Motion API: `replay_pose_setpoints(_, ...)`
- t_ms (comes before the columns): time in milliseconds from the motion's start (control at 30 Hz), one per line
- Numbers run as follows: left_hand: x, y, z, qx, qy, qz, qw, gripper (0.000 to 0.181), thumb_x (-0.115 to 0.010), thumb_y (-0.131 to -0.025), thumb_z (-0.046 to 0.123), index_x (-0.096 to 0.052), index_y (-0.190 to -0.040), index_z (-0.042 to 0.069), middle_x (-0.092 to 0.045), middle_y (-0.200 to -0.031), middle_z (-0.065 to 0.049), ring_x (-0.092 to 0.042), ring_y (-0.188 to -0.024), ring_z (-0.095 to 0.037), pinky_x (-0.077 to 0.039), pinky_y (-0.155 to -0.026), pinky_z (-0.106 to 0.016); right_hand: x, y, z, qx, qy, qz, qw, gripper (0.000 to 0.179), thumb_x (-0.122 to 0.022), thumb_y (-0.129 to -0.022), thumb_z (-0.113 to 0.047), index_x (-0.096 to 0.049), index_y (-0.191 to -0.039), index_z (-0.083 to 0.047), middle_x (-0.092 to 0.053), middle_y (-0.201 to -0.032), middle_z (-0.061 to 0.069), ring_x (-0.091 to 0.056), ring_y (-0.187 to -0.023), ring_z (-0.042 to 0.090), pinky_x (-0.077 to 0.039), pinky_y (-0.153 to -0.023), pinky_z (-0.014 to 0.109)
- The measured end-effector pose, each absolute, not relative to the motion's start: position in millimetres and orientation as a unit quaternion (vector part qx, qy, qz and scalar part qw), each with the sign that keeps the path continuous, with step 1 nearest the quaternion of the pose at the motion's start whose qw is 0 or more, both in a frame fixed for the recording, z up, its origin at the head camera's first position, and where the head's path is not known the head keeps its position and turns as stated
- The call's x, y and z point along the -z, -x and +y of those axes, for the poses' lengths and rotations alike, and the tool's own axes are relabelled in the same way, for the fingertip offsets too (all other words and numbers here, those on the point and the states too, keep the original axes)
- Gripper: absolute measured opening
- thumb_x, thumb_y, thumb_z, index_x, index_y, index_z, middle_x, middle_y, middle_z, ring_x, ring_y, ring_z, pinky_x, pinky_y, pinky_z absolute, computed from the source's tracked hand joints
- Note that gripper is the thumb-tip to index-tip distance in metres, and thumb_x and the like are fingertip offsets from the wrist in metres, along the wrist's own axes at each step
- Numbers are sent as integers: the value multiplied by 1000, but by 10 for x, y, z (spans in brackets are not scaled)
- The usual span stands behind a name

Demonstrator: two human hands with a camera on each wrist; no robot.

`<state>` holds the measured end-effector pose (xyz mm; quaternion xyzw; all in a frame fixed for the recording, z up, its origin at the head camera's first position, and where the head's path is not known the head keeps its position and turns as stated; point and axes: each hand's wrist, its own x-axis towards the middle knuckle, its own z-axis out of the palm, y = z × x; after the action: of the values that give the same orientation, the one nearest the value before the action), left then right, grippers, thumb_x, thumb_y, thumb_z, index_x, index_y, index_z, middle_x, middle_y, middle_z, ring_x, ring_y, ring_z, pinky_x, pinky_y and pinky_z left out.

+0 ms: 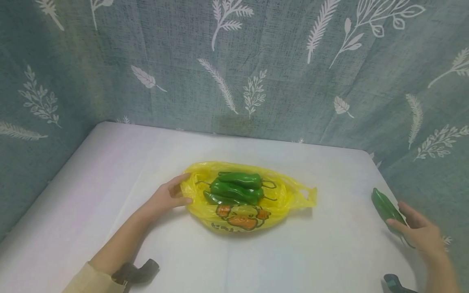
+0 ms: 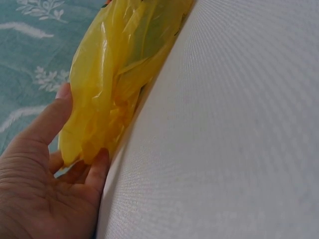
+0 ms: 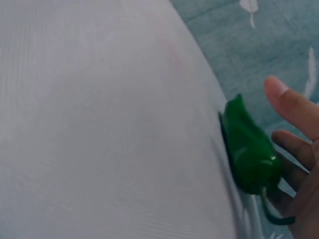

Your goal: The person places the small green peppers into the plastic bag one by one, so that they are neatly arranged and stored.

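Observation:
A yellow plastic bag point(image 1: 238, 221) with a printed cartoon face lies at the middle of the table, its mouth spread. Several green peppers point(image 1: 236, 189) rest inside it, side by side. My left hand point(image 1: 166, 195) holds the bag's left end, thumb on one side and fingers on the other; in the left wrist view the fingertips sit against the crinkled plastic point(image 2: 94, 114). At the table's right edge lies another green pepper point(image 1: 386, 207), its curved stem toward me. Beside it is my right hand point(image 1: 421, 232); the right wrist view shows the thumb point(image 3: 289, 102) spread away from this pepper point(image 3: 251, 154).
The white table point(image 1: 293, 252) ends close to the single pepper on the right. Teal cloth point(image 1: 176, 73) with white leaf prints hangs behind and at both sides. Dark wrist straps point(image 1: 137, 272) show near the front. The bag's handle loop point(image 1: 309, 197) points right.

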<state>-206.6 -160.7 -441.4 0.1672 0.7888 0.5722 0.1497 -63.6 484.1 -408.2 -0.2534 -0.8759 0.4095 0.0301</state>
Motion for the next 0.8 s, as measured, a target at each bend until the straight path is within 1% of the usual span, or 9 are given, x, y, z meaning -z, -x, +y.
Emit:
replay_pose_setpoints(33,4418,2068,-1606,-572,-167,789,149,83,-74,-81,22,-27,-148,4,-22,-154,-19,-21,-140,-40,-18,-114,-53,4097,657,4849,-413,267,-870,24,87,-68,-84,-42,-15,-151,-23,-9,-154,-12,-3,-145,26,-9,-115,53)
replay_pose_setpoints(100,4424,2076,-1602,-569,-166,791,150,84,-74,-81,23,-27,-148,4,-22,-154,-19,-21,-140,-40,-19,-114,-53,4126,684,4875,-411,285,-866,13,90,-68,-83,-45,-13,-150,-25,-6,-156,-7,-3,-144,31,-11,-114,56)
replay_pose_setpoints(133,4427,2081,-1598,-567,-165,793,150,84,-74,-80,24,-28,-148,5,-22,-154,-19,-21,-140,-40,-19,-114,-53,4138,701,4881,-408,298,-863,11,91,-69,-81,-47,-13,-150,-26,-5,-157,-4,-3,-144,35,-12,-113,60)
replay_pose_setpoints(267,4431,2091,-1588,-560,-166,798,152,85,-74,-80,26,-27,-148,5,-22,-155,-18,-20,-141,-39,-18,-114,-53,4157,745,4891,-375,335,-865,-1,93,-68,-81,-51,-11,-150,-27,0,-157,16,-2,-140,48,-13,-108,68)
replay_pose_setpoints(333,4427,2090,-1586,-559,-167,798,152,85,-74,-80,26,-27,-148,5,-22,-155,-19,-20,-141,-39,-18,-114,-53,4165,751,4888,-359,339,-869,-9,92,-66,-82,-51,-10,-150,-26,1,-156,22,-3,-138,53,-15,-106,71)
replay_pose_setpoints(467,4416,2085,-1587,-560,-165,797,152,85,-74,-80,26,-28,-148,5,-22,-155,-19,-20,-141,-39,-18,-114,-53,4177,758,4882,-348,336,-875,-10,89,-64,-84,-52,-10,-150,-24,1,-155,26,-5,-137,55,-17,-104,72)
replay_pose_setpoints(800,4422,2086,-1603,-563,-152,797,157,84,-75,-79,28,-29,-148,9,-24,-154,-16,-23,-140,-39,-18,-114,-54,4158,769,4839,-340,354,-871,-9,86,-64,-83,-52,-15,-149,-25,-2,-155,24,-8,-138,53,-20,-105,70)
